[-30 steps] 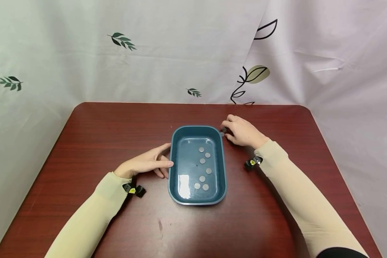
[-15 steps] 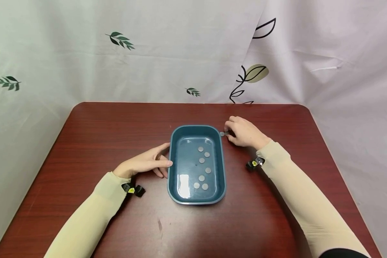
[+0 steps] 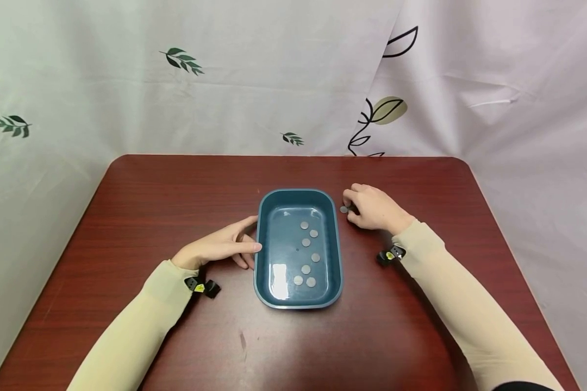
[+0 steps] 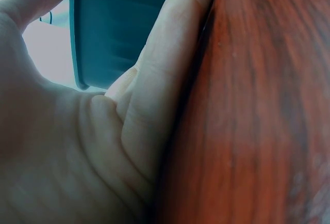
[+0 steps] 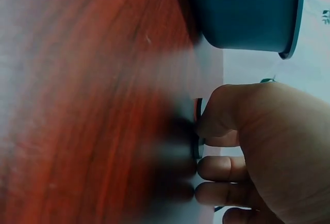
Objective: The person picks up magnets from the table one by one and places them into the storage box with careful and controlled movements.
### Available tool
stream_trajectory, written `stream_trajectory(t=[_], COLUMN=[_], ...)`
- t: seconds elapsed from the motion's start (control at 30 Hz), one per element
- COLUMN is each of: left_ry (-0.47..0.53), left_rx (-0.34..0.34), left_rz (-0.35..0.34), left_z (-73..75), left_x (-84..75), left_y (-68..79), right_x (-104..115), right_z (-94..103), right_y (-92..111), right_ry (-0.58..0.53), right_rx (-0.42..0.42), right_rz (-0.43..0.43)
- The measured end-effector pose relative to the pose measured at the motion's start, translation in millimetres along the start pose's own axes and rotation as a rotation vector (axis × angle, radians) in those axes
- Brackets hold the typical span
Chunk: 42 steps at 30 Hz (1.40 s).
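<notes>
A blue rectangular plastic tray point(image 3: 298, 302) stands on the table, with several silver coins point(image 3: 315, 257) lying flat on its floor. My left hand point(image 3: 222, 244) rests at the tray's left side, fingers straight against the outer wall and thumb tip over the rim. Beyond the tray's right side, my right hand point(image 3: 374, 209) is down at the table, pinching a coin point(image 5: 198, 110) with curled fingers. A coin point(image 3: 344, 209) shows at its fingertips in the head view; whether more are under the fingers is hidden.
The dark red wooden table point(image 3: 215, 342) has rounded far corners. Pale curtains point(image 3: 254, 81) with a leaf print hang behind it and at both sides. Each wrist carries a small black camera point(image 3: 212, 289).
My right hand has drawn back slightly to the right and toward me, and the coin near the tray's far right corner has shifted with it. The left hand and tray stay put.
</notes>
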<state>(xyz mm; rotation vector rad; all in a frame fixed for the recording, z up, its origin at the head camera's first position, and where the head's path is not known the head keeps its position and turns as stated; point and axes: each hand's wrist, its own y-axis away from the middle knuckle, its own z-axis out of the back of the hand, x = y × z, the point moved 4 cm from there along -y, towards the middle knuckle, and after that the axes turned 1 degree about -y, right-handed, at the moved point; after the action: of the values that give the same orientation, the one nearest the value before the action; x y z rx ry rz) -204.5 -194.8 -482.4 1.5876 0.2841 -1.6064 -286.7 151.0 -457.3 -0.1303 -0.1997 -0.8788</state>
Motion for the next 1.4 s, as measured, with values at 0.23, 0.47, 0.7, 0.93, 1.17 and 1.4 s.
stream_trajectory(t=[0.23,0.47,0.7,0.93,1.17,1.4], left_ry=[0.01,0.01,0.015,0.013,0.014,0.009], left_rx=[0.002,0.004,0.008,0.007,0.006,-0.004], left_rz=[-0.007,-0.012,-0.011,-0.009,-0.008,0.006], left_z=[-0.4,-0.4,-1.3,-0.3,-0.6,-0.1], left_x=[0.6,1.6,1.4,0.2,-0.8,-0.7], left_y=[0.3,-1.0,-1.8,-0.4,0.0,-0.3], right_x=[4,7,12,20,27,33], right_z=[-1.3,-1.9,-0.2,2.9,4.2,5.6], right_y=[11,24,37,46,53,57], right_ry=[0.006,-0.023,-0.031,-0.033,-0.022,-0.044], right_rx=[0.02,0.019,0.036,0.033,0.02,0.02], right_rz=[-0.064,-0.125,-0.11,-0.085,-0.1,-0.067])
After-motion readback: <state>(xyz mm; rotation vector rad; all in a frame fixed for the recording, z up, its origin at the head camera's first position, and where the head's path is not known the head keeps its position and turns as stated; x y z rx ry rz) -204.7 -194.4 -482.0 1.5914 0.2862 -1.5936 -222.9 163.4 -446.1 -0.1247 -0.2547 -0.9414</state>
